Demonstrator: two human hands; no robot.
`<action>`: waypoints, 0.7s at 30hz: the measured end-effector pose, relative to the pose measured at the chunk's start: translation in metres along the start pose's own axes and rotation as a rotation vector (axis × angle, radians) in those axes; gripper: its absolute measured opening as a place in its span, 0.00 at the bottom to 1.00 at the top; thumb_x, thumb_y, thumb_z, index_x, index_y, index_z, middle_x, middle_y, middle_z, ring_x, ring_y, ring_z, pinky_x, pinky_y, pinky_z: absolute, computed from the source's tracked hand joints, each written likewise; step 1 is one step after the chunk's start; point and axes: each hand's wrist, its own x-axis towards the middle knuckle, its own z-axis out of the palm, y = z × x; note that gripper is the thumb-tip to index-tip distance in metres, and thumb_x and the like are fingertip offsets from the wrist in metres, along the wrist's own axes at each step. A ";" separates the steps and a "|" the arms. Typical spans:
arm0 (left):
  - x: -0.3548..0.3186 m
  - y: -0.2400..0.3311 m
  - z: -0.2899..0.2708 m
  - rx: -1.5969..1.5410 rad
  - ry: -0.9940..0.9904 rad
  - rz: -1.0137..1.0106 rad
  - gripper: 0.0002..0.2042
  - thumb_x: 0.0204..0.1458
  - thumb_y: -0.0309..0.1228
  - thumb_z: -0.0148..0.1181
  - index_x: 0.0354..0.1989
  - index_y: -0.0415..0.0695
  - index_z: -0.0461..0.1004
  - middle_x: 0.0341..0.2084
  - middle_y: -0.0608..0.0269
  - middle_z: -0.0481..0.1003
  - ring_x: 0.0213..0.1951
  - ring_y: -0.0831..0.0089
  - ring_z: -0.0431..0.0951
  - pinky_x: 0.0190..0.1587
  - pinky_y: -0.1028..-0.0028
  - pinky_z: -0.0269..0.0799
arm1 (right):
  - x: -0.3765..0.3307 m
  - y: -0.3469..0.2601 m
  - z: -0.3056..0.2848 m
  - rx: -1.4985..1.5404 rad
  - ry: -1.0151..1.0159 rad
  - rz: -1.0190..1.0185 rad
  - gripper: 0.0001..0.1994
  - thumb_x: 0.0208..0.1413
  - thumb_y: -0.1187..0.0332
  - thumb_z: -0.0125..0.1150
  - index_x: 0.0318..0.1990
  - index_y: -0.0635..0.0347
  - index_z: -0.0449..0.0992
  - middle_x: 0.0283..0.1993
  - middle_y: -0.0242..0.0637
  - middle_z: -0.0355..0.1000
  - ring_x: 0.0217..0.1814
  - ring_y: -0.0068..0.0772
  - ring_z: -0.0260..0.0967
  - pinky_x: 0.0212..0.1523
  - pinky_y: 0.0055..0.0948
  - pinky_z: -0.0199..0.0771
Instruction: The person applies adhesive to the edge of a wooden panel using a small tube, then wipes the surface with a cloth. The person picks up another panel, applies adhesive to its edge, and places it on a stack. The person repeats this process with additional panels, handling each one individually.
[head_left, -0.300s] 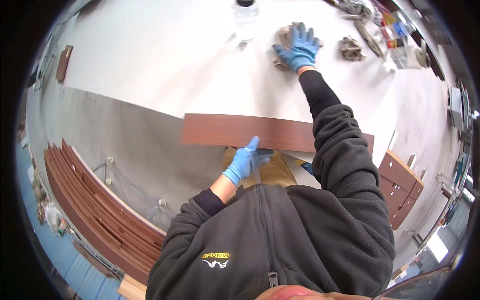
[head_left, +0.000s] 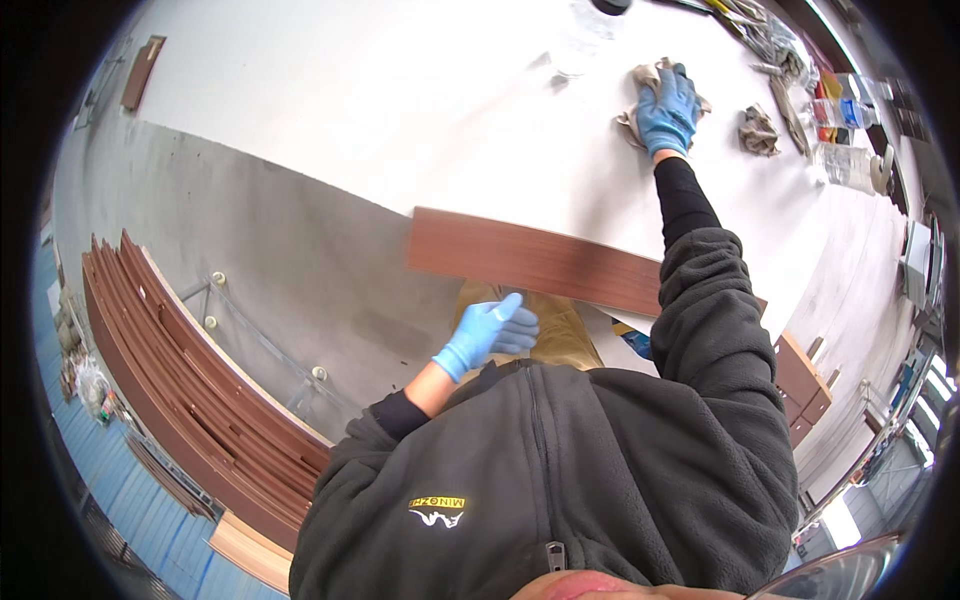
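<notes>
I see right hand (head_left: 668,112), blue glove, upper right of frame, arm outstretched, fingers closed on crumpled beige rag (head_left: 640,95) lying on white table (head_left: 420,110). Left hand (head_left: 487,335), blue glove, centre of frame, open, holding nothing, just below brown plank (head_left: 530,258), apart from it. Plank lies flat along table's near edge. 1 more crumpled rag (head_left: 760,132) right of right hand. Stack of brown planks (head_left: 190,380) on floor, lower left.

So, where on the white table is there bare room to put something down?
The widest free patch of the white table lies between the brown plank at the near edge and the rag under the right hand. The far right corner is crowded with crumpled cloth, tools and bottles. The left hand hangs below the plank, off the table.
</notes>
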 end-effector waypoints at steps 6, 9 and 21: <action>-0.023 0.017 -0.107 -0.222 0.638 0.241 0.33 0.59 0.54 0.66 0.63 0.41 0.70 0.48 0.59 0.79 0.48 0.63 0.83 0.46 0.61 0.78 | -0.033 -0.083 -0.019 0.051 -0.002 0.023 0.26 0.57 0.59 0.64 0.62 0.59 0.72 0.65 0.53 0.68 0.67 0.58 0.63 0.71 0.56 0.56; -0.002 0.016 -0.116 -0.306 0.464 0.429 0.31 0.59 0.53 0.67 0.64 0.45 0.69 0.52 0.59 0.77 0.51 0.64 0.81 0.50 0.59 0.77 | -0.068 -0.179 -0.008 0.189 -0.141 -0.091 0.25 0.55 0.61 0.65 0.60 0.60 0.72 0.65 0.54 0.67 0.72 0.59 0.60 0.74 0.58 0.52; 0.050 -0.013 -0.137 -0.717 -0.124 0.530 0.24 0.68 0.43 0.56 0.67 0.42 0.67 0.64 0.51 0.69 0.65 0.59 0.69 0.68 0.59 0.67 | -0.130 -0.554 -0.092 1.307 -1.439 -0.218 0.24 0.63 0.52 0.55 0.60 0.53 0.79 0.62 0.49 0.77 0.64 0.51 0.74 0.66 0.42 0.71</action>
